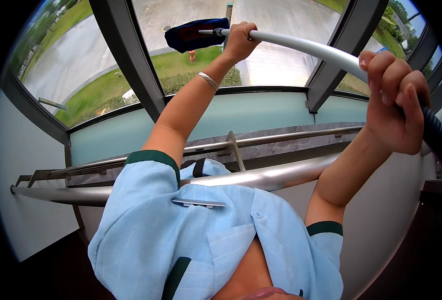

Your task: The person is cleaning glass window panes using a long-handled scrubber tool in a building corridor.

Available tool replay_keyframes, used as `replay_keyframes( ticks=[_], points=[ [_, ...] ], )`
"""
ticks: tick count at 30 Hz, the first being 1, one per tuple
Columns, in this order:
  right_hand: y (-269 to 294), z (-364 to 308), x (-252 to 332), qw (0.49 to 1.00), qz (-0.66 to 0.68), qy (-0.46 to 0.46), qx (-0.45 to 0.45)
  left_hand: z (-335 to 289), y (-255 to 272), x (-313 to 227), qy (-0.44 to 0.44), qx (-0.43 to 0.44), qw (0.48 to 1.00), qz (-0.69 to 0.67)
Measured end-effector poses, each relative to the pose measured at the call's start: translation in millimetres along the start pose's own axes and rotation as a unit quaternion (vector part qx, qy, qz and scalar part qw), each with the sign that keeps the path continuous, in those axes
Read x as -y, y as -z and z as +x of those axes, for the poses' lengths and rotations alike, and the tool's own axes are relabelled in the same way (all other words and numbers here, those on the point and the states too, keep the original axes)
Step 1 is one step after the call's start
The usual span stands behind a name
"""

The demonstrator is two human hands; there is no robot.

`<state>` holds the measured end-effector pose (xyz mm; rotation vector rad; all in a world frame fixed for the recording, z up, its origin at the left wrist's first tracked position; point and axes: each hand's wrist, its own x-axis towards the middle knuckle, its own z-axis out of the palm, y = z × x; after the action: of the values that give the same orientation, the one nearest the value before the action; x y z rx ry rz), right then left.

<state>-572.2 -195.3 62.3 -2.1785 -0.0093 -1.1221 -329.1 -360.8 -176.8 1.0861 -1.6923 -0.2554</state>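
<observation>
A mop with a long silver-white pole [311, 46] stretches across the upper view, held up in front of the large windows. Its flat head, a dark blue pad with a dark red middle [183, 36], is at the far left end of the pole, over the window glass; whether it touches the glass I cannot tell. My left hand [241, 41], bracelet on the wrist, is closed around the pole close to the head. Farther down the pole on the right, my right hand [393, 100] grips it with curled fingers, near a dark ribbed grip [435, 125].
A thick metal handrail [281, 172] crosses at my chest, with a thinner rail [276, 136] on brackets beyond it. Dark window frames [126, 50] slope upward over a frosted lower panel [266, 107]. A pale wall [36, 175] stands at the left.
</observation>
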Motion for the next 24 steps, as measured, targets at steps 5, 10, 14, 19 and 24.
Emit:
replay_keyframes(
  ticks=[5, 10, 14, 19, 24],
  points=[
    [-19, 2, -35, 0.998, 0.007, -0.047, -0.038, -25, -17, 33, 0.009, 0.044, 0.995, -0.085],
    [-70, -1, -95, 0.981, -0.039, -0.121, -0.144, -73, -33, 112, 0.125, 0.075, 0.983, -0.112],
    [-88, -15, -122, 0.956, -0.083, -0.245, -0.138, -103, -60, 150, 0.150, 0.087, 0.984, -0.032],
    [-104, -27, -157, 0.958, -0.048, -0.261, -0.105, -127, -74, 198, 0.102, 0.053, 0.988, 0.106],
    [-118, -25, -161, 0.943, -0.017, -0.328, -0.047, -143, -71, 196, 0.262, 0.049, 0.964, -0.001]
  ],
)
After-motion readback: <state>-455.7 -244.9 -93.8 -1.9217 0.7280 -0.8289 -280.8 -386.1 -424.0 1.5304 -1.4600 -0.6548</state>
